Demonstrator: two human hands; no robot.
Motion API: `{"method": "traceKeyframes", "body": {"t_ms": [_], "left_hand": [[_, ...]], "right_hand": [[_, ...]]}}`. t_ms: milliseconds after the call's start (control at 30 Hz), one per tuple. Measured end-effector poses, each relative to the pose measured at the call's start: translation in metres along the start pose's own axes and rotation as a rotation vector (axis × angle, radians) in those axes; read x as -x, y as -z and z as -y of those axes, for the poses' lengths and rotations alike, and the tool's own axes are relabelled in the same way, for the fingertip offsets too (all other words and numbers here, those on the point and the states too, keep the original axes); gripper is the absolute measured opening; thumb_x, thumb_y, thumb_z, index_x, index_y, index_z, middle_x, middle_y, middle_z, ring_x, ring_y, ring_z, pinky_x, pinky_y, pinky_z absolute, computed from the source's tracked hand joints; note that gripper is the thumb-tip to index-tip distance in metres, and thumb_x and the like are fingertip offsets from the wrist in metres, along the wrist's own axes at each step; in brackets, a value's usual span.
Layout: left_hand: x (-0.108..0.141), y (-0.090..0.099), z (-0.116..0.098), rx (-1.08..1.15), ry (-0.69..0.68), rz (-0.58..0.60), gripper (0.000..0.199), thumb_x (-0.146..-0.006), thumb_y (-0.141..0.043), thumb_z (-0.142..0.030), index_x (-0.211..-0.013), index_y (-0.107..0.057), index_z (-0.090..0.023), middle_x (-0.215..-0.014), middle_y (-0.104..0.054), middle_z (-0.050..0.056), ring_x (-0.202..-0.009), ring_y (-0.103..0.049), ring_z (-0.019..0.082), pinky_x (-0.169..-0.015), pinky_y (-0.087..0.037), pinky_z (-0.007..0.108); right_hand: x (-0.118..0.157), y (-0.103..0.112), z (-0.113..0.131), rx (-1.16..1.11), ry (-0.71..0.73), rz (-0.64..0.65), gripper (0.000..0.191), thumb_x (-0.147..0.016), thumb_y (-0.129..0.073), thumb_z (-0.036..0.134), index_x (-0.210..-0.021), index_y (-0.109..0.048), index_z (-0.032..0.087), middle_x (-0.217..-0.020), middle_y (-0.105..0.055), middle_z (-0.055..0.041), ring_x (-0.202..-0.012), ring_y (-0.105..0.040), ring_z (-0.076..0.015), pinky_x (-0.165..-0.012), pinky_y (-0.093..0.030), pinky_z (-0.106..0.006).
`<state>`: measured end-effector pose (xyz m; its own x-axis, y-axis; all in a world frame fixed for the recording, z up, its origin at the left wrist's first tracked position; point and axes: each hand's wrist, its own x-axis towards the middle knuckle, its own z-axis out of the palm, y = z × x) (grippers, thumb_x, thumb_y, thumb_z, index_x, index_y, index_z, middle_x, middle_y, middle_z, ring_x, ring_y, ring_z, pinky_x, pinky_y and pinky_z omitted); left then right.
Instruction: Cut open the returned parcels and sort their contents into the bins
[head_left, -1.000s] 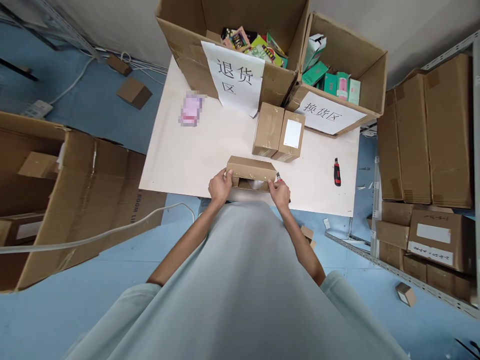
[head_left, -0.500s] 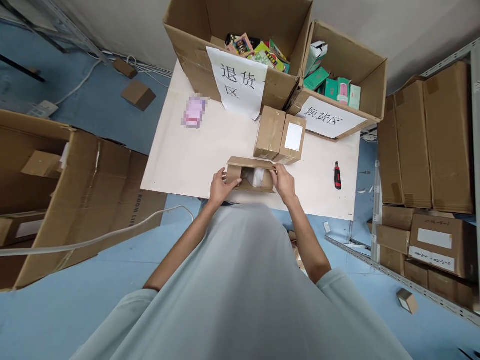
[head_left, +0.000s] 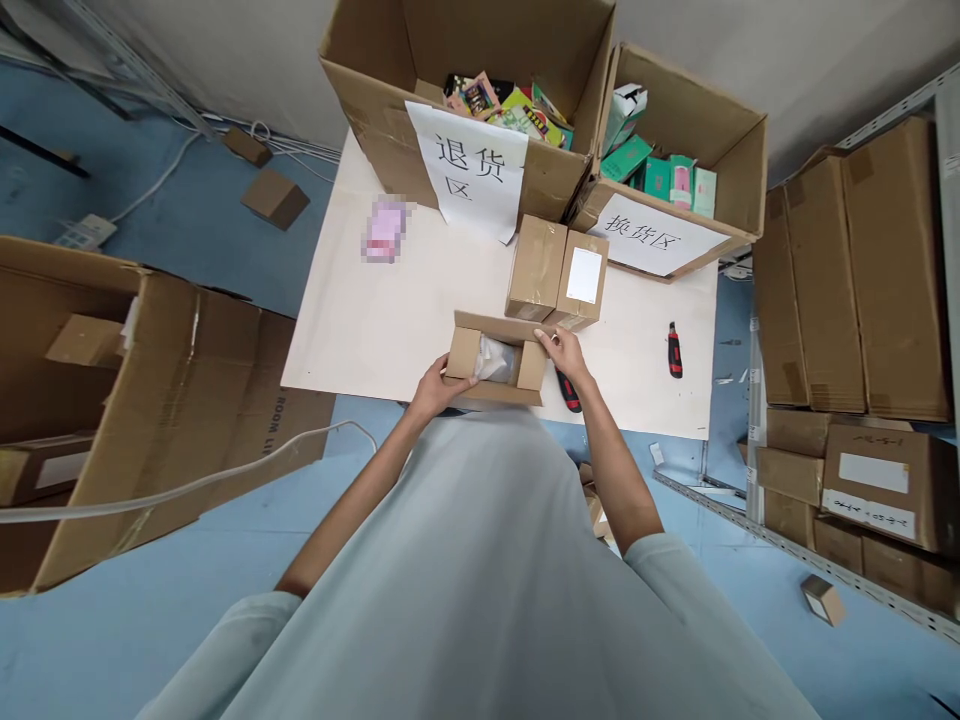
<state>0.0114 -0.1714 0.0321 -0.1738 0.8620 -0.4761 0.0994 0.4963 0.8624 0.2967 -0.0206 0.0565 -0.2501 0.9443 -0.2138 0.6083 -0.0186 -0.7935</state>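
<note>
A small cardboard box (head_left: 466, 352) lies with its flaps open at the near edge of the white table (head_left: 360, 320). Inside it sits something wrapped in clear and white plastic (head_left: 495, 360). My left hand (head_left: 439, 388) grips the box's left end, thumb over the near edge. My right hand (head_left: 561, 352) pinches the box at its far right corner. Partly under my right wrist lies a red and black cutter (head_left: 568, 390). Just beyond the open box, two closed brown boxes (head_left: 537, 265) (head_left: 583, 278) stand side by side.
Two large cartons (head_left: 551, 180) (head_left: 739, 190) with paper signs stand at the table's back, holding colourful packets. Another cutter (head_left: 675, 350) lies at right, a blurred pink item (head_left: 386, 228) at left. Shelving with boxes (head_left: 900, 270) is on the right, a big carton (head_left: 180, 400) on the left.
The box's flaps have spread wider and its plastic-wrapped content shows more. My right hand has shifted slightly left. The cutter beside it has come into view.
</note>
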Motion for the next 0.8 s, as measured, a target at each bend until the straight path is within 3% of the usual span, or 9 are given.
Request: {"method": "traceKeyframes", "body": {"t_ms": [67,167,300,367,433,533,600,700,800], "left_hand": [[0.003,0.0,0.007,0.01,-0.049,0.02,0.107,-0.069,-0.096,-0.064,-0.157,-0.058,-0.018,-0.157,-0.065,0.018,-0.139,-0.067,0.037,-0.118,-0.055,0.049],[0.005,-0.001,0.016,-0.052,-0.062,-0.056,0.105,-0.071,-0.094,-0.065,-0.158,-0.057,-0.019,-0.162,-0.061,0.019,-0.142,-0.065,0.037,-0.12,-0.053,0.051],[0.004,-0.003,0.017,-0.146,-0.04,-0.091,0.109,-0.076,-0.094,-0.063,-0.164,-0.049,-0.016,-0.161,-0.058,0.024,-0.144,-0.063,0.039,-0.122,-0.052,0.054],[0.005,-0.003,0.008,-0.248,-0.068,-0.126,0.116,-0.078,-0.096,-0.057,-0.169,-0.04,-0.013,-0.163,-0.054,0.028,-0.15,-0.057,0.042,-0.124,-0.05,0.057],[0.005,-0.004,-0.008,-0.393,-0.198,-0.183,0.113,-0.081,-0.096,-0.045,-0.171,-0.036,-0.013,-0.166,-0.049,0.028,-0.157,-0.048,0.044,-0.129,-0.043,0.06],[0.005,-0.012,-0.039,-0.557,-0.444,-0.177,0.084,-0.09,-0.086,-0.028,-0.163,-0.046,-0.017,-0.164,-0.052,0.022,-0.156,-0.048,0.04,-0.131,-0.042,0.058],[0.001,-0.022,-0.058,-0.63,-0.498,-0.043,0.059,-0.096,-0.076,-0.021,-0.152,-0.057,-0.021,-0.153,-0.062,0.017,-0.144,-0.06,0.036,-0.123,-0.051,0.053],[-0.007,-0.04,-0.078,-0.805,-0.413,0.214,0.037,-0.099,-0.065,-0.014,-0.135,-0.069,-0.019,-0.137,-0.07,0.015,-0.122,-0.073,0.033,-0.108,-0.059,0.046],[-0.011,-0.048,-0.086,-0.961,-0.34,0.305,0.029,-0.099,-0.06,-0.012,-0.124,-0.074,-0.015,-0.126,-0.073,0.017,-0.112,-0.075,0.034,-0.103,-0.06,0.045]], "right_hand": [[-0.005,-0.004,-0.001,-0.09,-0.06,-0.005,0.059,-0.094,-0.062,0.082,-0.079,-0.062,0.025,-0.07,-0.061,0.0019,-0.075,-0.059,-0.02,-0.071,-0.05,-0.029],[-0.012,-0.011,-0.001,-0.172,-0.103,-0.041,0.058,-0.092,-0.064,0.081,-0.08,-0.064,0.024,-0.075,-0.067,0.0003,-0.084,-0.065,-0.0218,-0.076,-0.053,-0.029],[-0.012,-0.017,0.004,-0.134,-0.185,-0.127,0.053,-0.09,-0.068,0.077,-0.079,-0.059,0.025,-0.081,-0.07,-0.0005,-0.09,-0.067,-0.0224,-0.083,-0.053,-0.03],[-0.007,-0.017,0.008,-0.084,-0.259,-0.221,0.049,-0.087,-0.074,0.072,-0.083,-0.057,0.026,-0.086,-0.071,-0.0013,-0.09,-0.067,-0.0227,-0.086,-0.052,-0.031],[0.003,-0.016,0.016,-0.029,-0.326,-0.328,0.047,-0.086,-0.079,0.067,-0.086,-0.055,0.027,-0.088,-0.071,-0.0016,-0.088,-0.067,-0.0229,-0.086,-0.052,-0.032],[0.025,-0.02,0.034,0.05,-0.31,-0.416,0.039,-0.096,-0.071,0.062,-0.086,-0.056,0.028,-0.084,-0.071,-0.0012,-0.082,-0.067,-0.0228,-0.085,-0.051,-0.034],[0.04,-0.026,0.05,0.075,-0.225,-0.322,0.035,-0.104,-0.063,0.057,-0.086,-0.061,0.027,-0.085,-0.075,-0.002,-0.082,-0.07,-0.0229,-0.085,-0.053,-0.033],[0.053,-0.036,0.074,0.142,-0.102,0.044,0.023,-0.11,-0.059,0.039,-0.099,-0.072,0.024,-0.103,-0.084,-0.0076,-0.099,-0.079,-0.0251,-0.09,-0.055,-0.032],[0.056,-0.039,0.09,0.31,-0.092,0.293,0.025,-0.11,-0.055,0.023,-0.122,-0.076,0.018,-0.122,-0.084,-0.0163,-0.12,-0.078,-0.0311,-0.1,-0.055,-0.035]]}}
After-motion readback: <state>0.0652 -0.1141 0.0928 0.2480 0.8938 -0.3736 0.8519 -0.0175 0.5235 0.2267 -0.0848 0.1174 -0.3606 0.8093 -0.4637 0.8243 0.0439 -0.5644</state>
